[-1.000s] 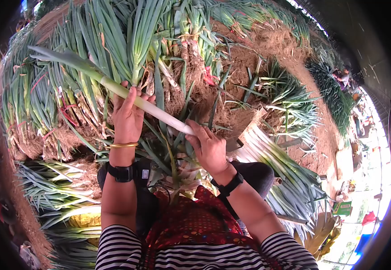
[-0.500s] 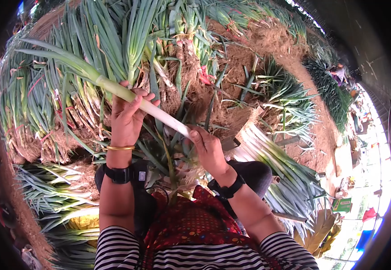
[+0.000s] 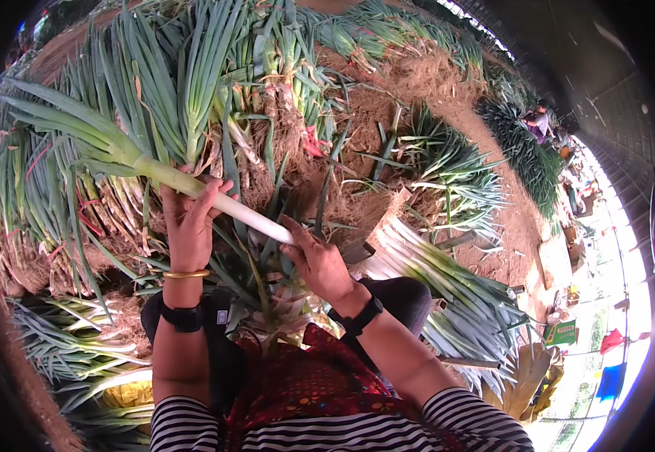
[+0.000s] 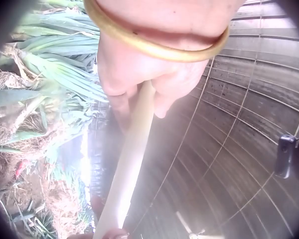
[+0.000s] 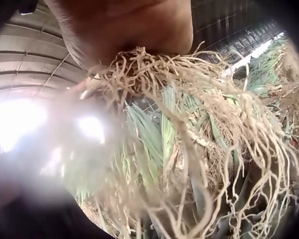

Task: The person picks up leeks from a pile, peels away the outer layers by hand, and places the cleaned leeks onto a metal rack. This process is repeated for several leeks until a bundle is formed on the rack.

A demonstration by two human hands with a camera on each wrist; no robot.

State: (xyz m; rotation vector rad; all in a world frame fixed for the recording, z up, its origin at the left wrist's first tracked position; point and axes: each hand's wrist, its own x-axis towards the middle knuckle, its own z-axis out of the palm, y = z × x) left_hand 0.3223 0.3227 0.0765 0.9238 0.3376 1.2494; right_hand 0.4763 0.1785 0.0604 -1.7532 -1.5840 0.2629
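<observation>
A long leek [image 3: 248,217] lies slantwise across both hands in the head view, its green leaves up to the left and its white end down to the right. My left hand [image 3: 189,233] holds the stalk around its middle, between thumb and fingers; the left wrist view shows the pale stalk [image 4: 127,169] running out from that grip. My right hand [image 3: 323,265] grips the white root end. Stringy roots [image 5: 139,74] hang below this hand in the right wrist view, over a blurred foreground.
Bundled leeks [image 3: 48,203] with roots on stand in a large heap ahead and left. Cleaned leeks [image 3: 433,275] lie in a rack [image 3: 467,363] at my right. More leeks [image 3: 79,346] are at my left. Beyond is bare soil [image 3: 516,264], with a person [image 3: 540,124] far off.
The leek and both hands have shifted left and slightly down in the head view, as has the whole scene. The leek's leaves have turned and spread more. Both hands keep their hold.
</observation>
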